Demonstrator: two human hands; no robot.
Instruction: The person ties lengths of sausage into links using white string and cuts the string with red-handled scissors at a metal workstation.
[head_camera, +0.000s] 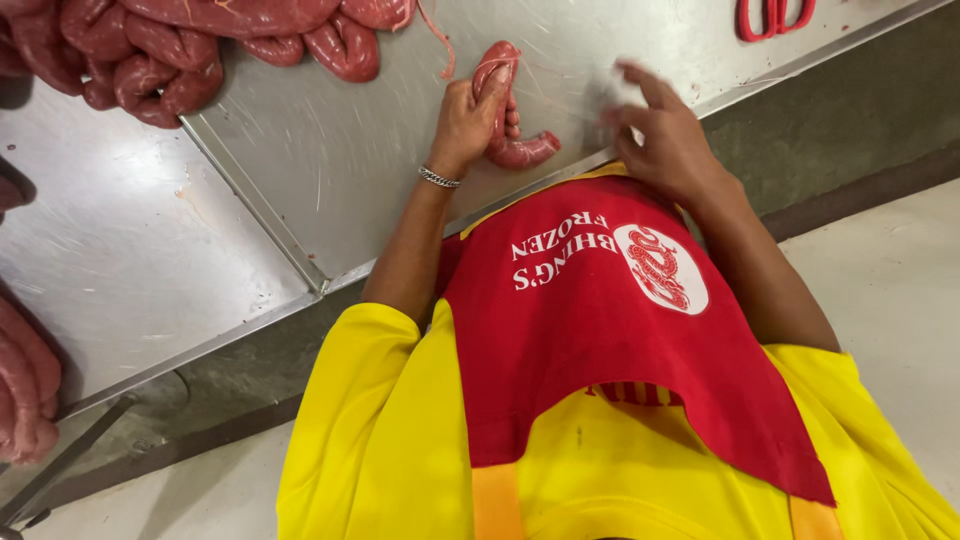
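A: On the steel table (330, 150), near its edge by your apron (600, 330), there's the sausage link (505, 110). Where's it vs. your grip?

B: Your left hand (465, 120) is closed round the link's far part, fingers wrapped over the casing, so the link is already in that fist. Its long axis runs far-to-near, then the near end hooks right toward the table edge.

A: And the right hand (665, 135)?

B: To the right of the link, apart from it. It's motion-blurred w/ fingers spread over something pale; can't tell if it's pinching anything. So left hand's on the link, right is near but off it.

A: Other stuff abt?

B: Pile of sausage coils (180, 50) at far left, well apart from both hands; red scissor handles (772, 18) at far right; more links (25, 390) at the left edge.
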